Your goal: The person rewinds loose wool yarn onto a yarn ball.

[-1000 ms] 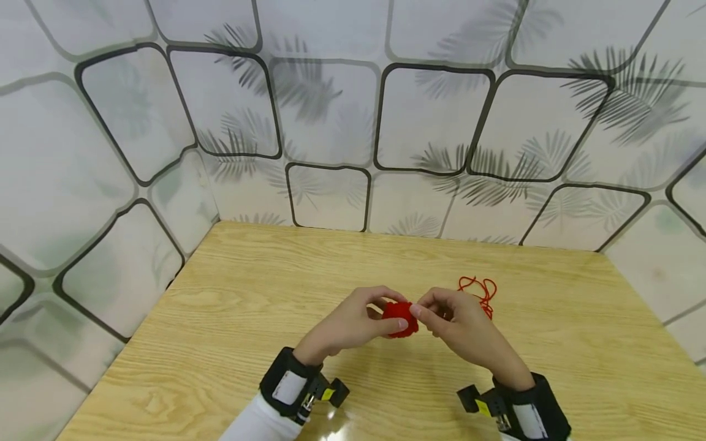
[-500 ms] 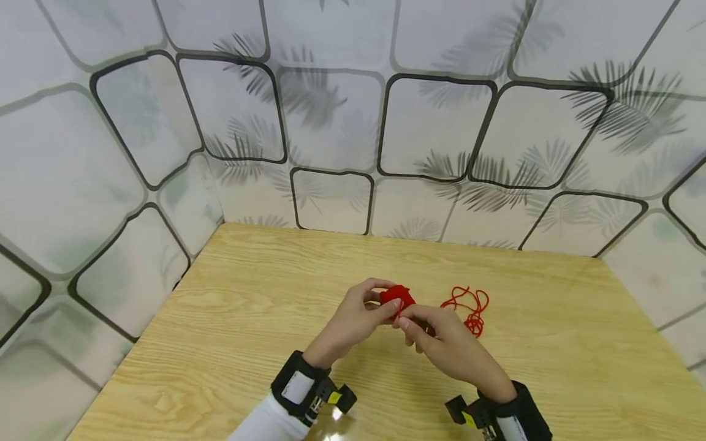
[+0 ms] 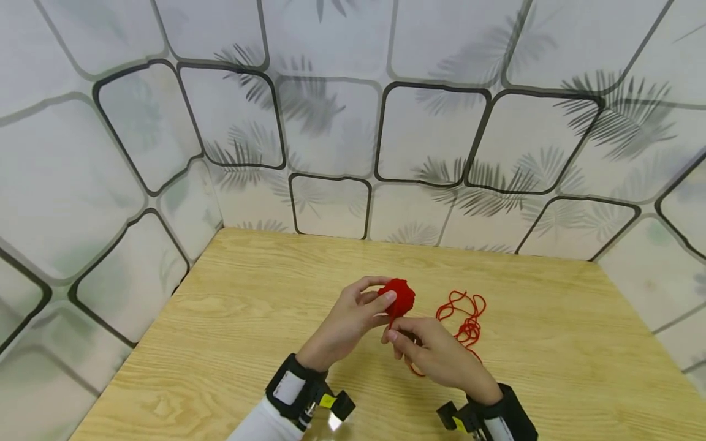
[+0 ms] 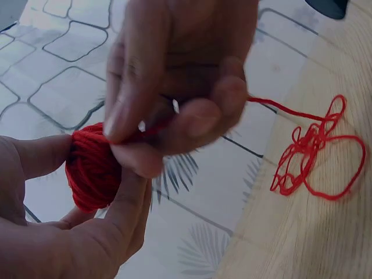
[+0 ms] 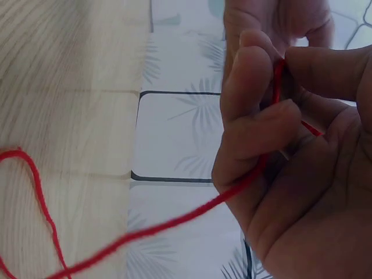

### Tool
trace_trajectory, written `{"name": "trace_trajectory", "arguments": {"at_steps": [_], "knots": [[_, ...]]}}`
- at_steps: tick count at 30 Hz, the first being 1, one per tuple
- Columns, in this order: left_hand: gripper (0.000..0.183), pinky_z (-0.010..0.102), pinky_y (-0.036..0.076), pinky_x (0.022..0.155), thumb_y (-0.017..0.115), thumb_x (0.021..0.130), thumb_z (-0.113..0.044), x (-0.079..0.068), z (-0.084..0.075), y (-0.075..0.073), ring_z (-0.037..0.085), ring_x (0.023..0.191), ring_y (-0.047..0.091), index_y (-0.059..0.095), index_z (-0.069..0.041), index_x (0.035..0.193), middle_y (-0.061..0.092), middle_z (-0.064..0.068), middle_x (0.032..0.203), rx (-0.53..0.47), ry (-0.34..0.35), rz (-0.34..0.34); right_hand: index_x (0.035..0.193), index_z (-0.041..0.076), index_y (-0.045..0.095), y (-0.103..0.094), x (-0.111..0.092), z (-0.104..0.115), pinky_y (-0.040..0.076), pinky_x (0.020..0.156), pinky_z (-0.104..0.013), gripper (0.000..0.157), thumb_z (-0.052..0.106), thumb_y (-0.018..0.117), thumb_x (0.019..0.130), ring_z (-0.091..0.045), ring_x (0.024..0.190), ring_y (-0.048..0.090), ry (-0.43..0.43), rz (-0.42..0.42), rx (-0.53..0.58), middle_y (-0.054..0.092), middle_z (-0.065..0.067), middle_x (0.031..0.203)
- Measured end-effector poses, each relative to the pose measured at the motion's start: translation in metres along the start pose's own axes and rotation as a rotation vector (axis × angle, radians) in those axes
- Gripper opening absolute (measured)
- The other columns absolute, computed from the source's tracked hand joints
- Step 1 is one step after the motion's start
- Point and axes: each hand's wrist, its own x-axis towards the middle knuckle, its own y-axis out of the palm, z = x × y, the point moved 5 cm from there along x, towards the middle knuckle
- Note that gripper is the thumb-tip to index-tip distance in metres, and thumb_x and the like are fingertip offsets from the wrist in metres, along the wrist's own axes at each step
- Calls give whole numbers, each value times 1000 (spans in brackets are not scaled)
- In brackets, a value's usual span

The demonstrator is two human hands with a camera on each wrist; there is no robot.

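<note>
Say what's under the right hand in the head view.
A loop of red yarn peeks out below the right hand, against the wooden table. Whatever else the hand covers there cannot be seen.

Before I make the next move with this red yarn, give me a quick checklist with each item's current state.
1. Red yarn ball gripped by the left hand: ok.
2. Red strand pinched in the right hand: ok.
3. Loose yarn lying on the table, away from its edges: ok.
4. Loose yarn free of crossed loops: not ok, several overlap.
5. Strand's far end located: cannot tell, lost among the loops.
</note>
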Motion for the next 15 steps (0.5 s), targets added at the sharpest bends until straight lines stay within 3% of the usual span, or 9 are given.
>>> {"name": "trace_trajectory", "arguments": {"at_steps": [8, 15], "knots": [[47, 42, 41, 92, 58, 90, -27, -6, -8, 5, 25, 106, 56, 44, -6, 129, 57, 16, 121, -30, 1, 133, 95, 11, 61, -4, 2, -18, 47, 57, -31, 19, 27, 50, 95, -22, 64, 55, 18, 23, 73, 57, -2, 74], [40, 42, 45, 87, 56, 91, -21, -9, -12, 9, 28, 102, 58, 48, -2, 125, 56, 19, 117, 108, -36, 266, 96, 9, 59, -28, -4, -30, 48, 57, -35, 15, 22, 52, 94, -25, 63, 54, 54, -107, 73, 57, -6, 75]]}}
